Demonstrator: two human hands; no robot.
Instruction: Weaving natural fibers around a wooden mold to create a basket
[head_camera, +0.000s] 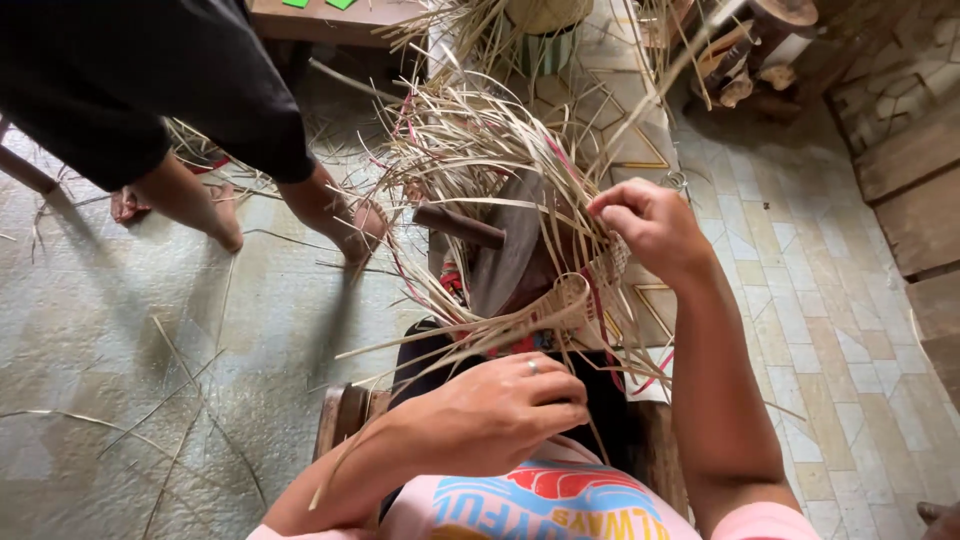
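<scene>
The wooden block stands in the middle, with the woven strips spread over and around it. The right hand is just right of the block, the left hand before it, another person's feet left of it, and loose strips on the floor farther left.

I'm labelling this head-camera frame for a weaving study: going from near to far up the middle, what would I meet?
Left hand with a ring → woven rim of the basket → dark round wooden form with its peg handle → loose straw strands fanning outward → another straw bundle at the top edge.
</scene>
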